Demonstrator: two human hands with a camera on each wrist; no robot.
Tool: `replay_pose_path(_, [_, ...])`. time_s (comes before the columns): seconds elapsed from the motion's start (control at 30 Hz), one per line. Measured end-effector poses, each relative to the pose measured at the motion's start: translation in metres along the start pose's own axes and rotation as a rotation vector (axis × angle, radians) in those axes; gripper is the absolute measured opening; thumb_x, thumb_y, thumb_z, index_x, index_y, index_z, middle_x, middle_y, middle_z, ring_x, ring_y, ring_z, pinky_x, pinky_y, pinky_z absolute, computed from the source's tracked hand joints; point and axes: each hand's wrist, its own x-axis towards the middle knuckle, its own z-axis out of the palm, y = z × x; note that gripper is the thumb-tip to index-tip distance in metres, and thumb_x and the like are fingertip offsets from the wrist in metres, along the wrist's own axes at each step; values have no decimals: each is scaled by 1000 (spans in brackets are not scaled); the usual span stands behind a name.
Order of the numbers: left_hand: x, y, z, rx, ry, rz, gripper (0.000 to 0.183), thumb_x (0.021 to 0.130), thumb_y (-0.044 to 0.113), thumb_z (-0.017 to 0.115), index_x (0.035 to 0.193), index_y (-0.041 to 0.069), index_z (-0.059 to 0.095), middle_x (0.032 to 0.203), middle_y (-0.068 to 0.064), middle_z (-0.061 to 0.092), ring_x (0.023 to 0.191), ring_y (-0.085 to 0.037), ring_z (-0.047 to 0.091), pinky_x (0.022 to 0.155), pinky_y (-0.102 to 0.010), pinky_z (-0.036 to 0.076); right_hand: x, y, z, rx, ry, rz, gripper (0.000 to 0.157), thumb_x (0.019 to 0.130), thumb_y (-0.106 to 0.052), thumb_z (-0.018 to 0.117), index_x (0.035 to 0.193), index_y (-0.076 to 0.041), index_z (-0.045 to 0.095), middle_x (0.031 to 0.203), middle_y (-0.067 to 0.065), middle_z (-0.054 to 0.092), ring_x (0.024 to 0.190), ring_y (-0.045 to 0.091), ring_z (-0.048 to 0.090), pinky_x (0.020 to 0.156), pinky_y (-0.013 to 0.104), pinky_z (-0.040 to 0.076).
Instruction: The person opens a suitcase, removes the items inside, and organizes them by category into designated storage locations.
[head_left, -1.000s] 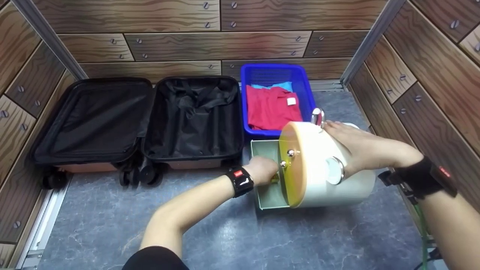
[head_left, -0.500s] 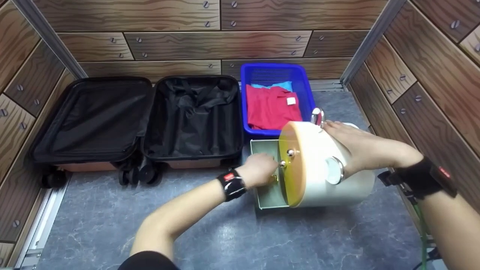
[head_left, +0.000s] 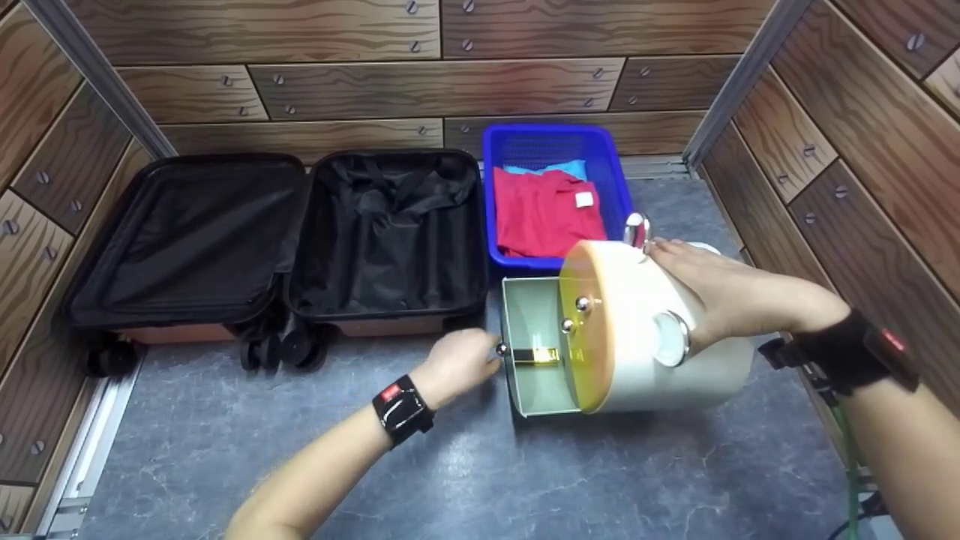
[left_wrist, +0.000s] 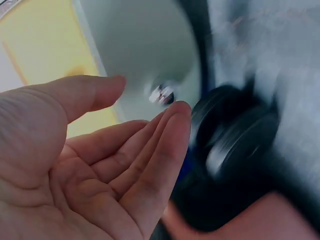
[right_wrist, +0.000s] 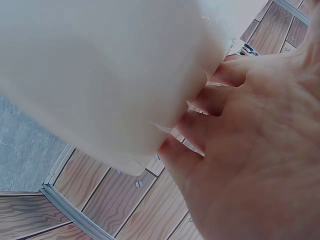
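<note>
A rounded white storage box (head_left: 652, 390) with a yellow see-through front (head_left: 589, 367) stands on the floor, its pale green drawer (head_left: 538, 401) pulled out to the left. Inside the drawer lies a small gold and black item (head_left: 536, 355), too small to name. By the drawer's outer face, my left hand (head_left: 459, 366) is near the round metal knob (head_left: 502, 349). In the left wrist view, thumb and fingers are bent a little and apart, with nothing between them; the knob (left_wrist: 162, 93) is just beyond. My right hand (head_left: 739, 296) rests on the box's top, fingers extended across it.
Left of the box, a black-lined suitcase (head_left: 390, 270) lies spread open, its wheels (head_left: 304, 351) toward me. Behind the box, a blue basket (head_left: 489, 195) holds a red garment (head_left: 544, 217) and a light blue one (head_left: 566, 170). Wood-patterned walls enclose the floor.
My left hand has come out of the drawer and moved left to its outer face, uncovering the gold and black item. My right hand stays on the box.
</note>
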Motion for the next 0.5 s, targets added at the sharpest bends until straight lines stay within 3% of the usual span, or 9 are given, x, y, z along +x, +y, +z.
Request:
replay_pose_path(0.2, [6,-3,21,0,65,13,17,91,14,69,75,12,62,79,-8,70,75,-30,70,64,-45,55,-1,0,1,-14,-3,-2,135,60,-62,90,158,5,25,161,30,27,150,47,22,120,61,19])
replay_pose_path(0.5, [21,4,30,-15,113,35,18,96,13,66,78,12,68,77,-6,71,74,-28,71,64,-44,55,0,-1,1,-14,-2,0,135,59,-58,92,157,7,26,160,31,28,150,47,23,121,60,18])
